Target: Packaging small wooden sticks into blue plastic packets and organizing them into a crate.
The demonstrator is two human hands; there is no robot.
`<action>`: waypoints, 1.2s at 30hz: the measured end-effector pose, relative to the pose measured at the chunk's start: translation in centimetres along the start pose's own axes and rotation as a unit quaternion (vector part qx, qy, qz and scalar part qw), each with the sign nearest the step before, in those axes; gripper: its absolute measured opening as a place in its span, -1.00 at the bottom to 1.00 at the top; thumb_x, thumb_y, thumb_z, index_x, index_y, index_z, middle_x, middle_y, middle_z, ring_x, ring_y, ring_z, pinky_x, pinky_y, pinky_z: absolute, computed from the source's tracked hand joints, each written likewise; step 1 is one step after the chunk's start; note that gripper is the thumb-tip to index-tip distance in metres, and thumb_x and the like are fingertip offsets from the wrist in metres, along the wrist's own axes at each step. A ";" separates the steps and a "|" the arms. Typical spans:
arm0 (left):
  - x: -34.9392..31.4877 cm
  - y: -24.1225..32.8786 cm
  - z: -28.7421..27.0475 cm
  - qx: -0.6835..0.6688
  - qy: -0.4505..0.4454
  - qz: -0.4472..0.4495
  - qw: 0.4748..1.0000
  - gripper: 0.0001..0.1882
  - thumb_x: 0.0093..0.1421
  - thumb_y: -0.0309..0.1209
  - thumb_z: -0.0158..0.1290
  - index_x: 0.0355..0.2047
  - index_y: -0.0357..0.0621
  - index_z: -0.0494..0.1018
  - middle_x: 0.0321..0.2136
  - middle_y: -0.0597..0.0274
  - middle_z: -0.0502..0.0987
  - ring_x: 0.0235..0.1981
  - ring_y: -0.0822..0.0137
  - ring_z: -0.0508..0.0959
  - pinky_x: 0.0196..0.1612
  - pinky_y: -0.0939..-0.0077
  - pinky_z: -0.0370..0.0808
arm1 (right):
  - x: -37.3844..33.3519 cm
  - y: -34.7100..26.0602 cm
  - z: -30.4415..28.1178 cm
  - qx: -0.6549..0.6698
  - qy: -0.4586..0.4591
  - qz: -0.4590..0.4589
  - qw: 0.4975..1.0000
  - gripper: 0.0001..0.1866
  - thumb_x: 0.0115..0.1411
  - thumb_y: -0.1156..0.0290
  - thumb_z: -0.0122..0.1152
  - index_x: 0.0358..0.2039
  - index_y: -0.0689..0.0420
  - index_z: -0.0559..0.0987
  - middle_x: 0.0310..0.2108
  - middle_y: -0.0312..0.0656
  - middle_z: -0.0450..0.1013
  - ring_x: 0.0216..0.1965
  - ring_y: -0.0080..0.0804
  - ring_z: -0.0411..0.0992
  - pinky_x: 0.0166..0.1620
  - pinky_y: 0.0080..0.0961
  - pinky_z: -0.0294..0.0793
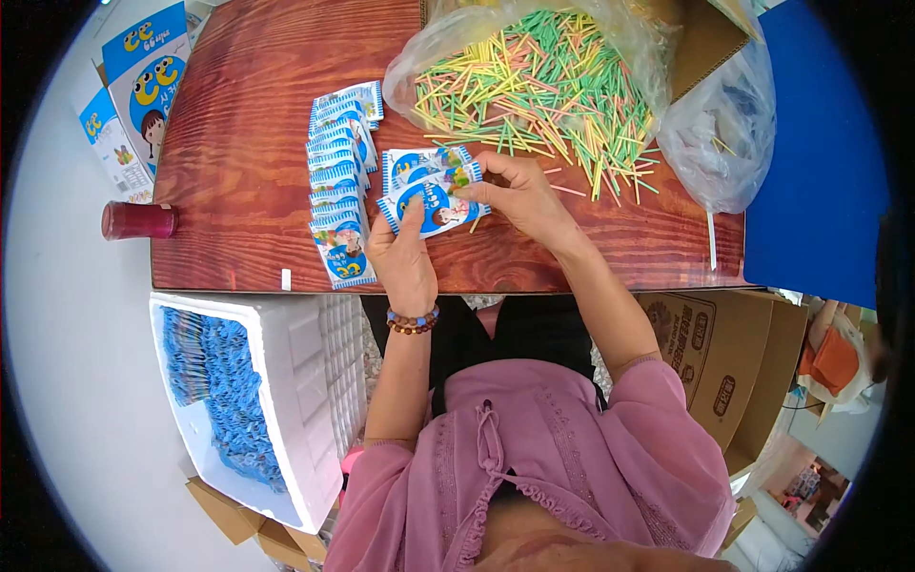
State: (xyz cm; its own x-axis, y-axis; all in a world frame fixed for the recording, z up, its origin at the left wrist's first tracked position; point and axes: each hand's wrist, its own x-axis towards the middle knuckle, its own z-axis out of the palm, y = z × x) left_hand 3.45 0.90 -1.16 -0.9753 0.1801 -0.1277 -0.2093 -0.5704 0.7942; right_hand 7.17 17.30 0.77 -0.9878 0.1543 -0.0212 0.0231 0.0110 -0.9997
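A small blue and white printed packet (431, 208) is held between both hands above the table. My left hand (404, 257) pinches its left side with the thumb on top. At its right end, my right hand (522, 198) grips the edge between thumb and fingers. Just behind it lies another packet (412, 166) of the same kind, partly covered by the held one. To the left, a row of overlapping packets (335, 181) runs along the table. Whether anything is inside the held packet is hidden.
Yellow, green and pink thin sticks (543, 81) spill from a clear plastic bag (405, 71) on the wooden table (248, 124). A red jar (140, 220) stands at the left edge. Below it, a white foam box (305, 381) holds many blue packets. A cardboard box (739, 367) stands lower right.
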 end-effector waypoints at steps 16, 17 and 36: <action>-0.7 0.0 -0.3 -0.068 0.021 -0.097 0.993 -0.80 0.30 -0.38 0.04 -0.23 -0.28 0.52 -0.25 0.20 0.59 -0.28 0.43 0.58 -0.22 0.46 0.54 | -2.3 -0.7 -2.1 0.010 0.022 -0.148 0.989 -0.85 0.10 0.54 0.24 -0.28 0.18 0.55 -0.16 -0.20 0.43 -0.09 -0.46 0.39 -0.05 -0.50 0.39; -0.7 0.0 -0.5 -0.068 0.021 -0.096 0.993 -0.80 0.30 -0.38 0.04 -0.23 -0.28 0.52 -0.25 0.20 0.59 -0.28 0.43 0.58 -0.22 0.46 0.54 | -2.4 -0.8 -2.3 -0.063 0.005 -0.210 0.976 -0.77 0.05 0.56 0.27 -0.23 0.17 0.54 -0.02 -0.16 0.37 0.02 -0.36 0.35 0.05 -0.41 0.36; -2.0 -1.6 0.0 -0.027 -0.011 -0.082 0.996 -0.78 0.32 -0.35 0.01 -0.21 -0.26 0.50 -0.29 0.23 0.59 -0.32 0.46 0.58 -0.36 0.59 0.48 | -2.6 -2.1 -7.4 -0.151 -0.034 -0.153 0.976 -0.87 0.10 0.42 0.29 -0.37 0.20 0.64 -0.13 -0.19 0.50 -0.04 -0.34 0.40 0.03 -0.38 0.35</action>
State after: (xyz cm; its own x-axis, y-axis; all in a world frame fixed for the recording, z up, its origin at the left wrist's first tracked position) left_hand 5.69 1.46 -2.17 -0.9260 0.2914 -0.2401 -0.3700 -0.5738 0.7307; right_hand 10.79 24.14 3.07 -0.9633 0.0325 0.2664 -0.2402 0.3382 -0.9099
